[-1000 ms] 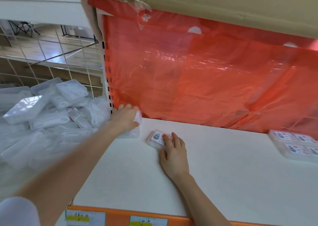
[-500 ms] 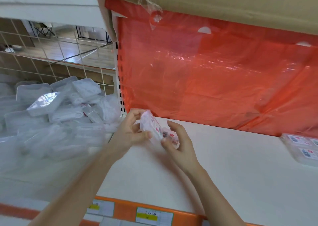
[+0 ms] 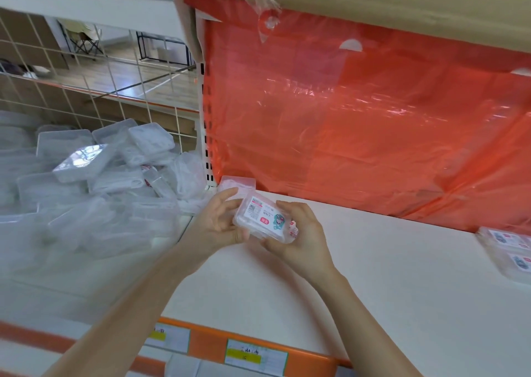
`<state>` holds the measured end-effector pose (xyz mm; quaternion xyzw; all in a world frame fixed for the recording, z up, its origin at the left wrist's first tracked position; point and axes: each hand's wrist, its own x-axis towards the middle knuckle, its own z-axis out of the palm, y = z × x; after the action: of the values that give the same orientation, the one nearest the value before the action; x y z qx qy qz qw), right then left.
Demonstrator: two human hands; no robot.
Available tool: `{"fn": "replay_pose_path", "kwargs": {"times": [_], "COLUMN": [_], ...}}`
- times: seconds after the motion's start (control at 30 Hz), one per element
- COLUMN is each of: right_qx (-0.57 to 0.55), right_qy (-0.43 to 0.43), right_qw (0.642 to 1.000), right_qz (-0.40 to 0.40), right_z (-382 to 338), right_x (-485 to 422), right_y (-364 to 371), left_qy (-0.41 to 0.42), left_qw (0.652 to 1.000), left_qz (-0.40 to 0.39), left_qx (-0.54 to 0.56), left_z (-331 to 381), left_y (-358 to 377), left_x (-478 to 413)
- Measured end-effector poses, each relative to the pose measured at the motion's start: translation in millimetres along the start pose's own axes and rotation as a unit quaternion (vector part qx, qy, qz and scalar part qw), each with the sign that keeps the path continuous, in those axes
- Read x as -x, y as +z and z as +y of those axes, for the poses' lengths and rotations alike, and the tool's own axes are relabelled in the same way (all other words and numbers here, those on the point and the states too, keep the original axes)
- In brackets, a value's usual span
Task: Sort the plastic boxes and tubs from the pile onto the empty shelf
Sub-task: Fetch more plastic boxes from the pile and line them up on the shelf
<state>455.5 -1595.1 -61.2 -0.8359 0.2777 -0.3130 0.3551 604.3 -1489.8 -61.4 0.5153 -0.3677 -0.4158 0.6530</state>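
Over the left end of the shelf (image 3: 373,276), your left hand (image 3: 218,224) and right hand (image 3: 301,233) now grip the labelled boxes (image 3: 263,218), lifted together, unplaced.

Red plastic sheet (image 3: 359,124) hangs below brown cardboard (image 3: 402,3).

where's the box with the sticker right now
Head view, centre: the stickered box is gripped between left hand and right hand above the white shelf, in front of the clear box in its back-left corner.
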Motion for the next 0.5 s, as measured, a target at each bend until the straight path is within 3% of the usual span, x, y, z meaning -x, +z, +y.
{"fn": "replay_pose_path", "kwargs": {"times": [0.13, 0.27, 0.37, 0.5], "right_qx": [0.037, 0.100, 0.079, 0.022], "right_qy": [0.042, -0.009, -0.036, -0.032], "right_qw": [0.997, 0.993, 0.996, 0.995], "right_qz": [0.060, 0.061, -0.003, -0.096], "right_z": [0.2, -2.8, -2.9, -3.0], "right_x": [0.5, 5.6, 5.7, -7.9], "right_y": [18.1, 38.3, 43.2, 20.0], "left_qy": [-0.079, -0.112, -0.101, -0.131], "left_qw": [0.996, 0.988, 0.977, 0.961], "left_qz": [0.032, 0.101, 0.155, 0.105], "left_qx": [-0.016, -0.045, -0.110, -0.219], "left_z": [-5.7, -10.4, -9.6, 5.7], "left_y": [14.5, 36.3, 27.5, 3.7], "left_x": [7.5, 9.0, 1.2, -2.3]}}
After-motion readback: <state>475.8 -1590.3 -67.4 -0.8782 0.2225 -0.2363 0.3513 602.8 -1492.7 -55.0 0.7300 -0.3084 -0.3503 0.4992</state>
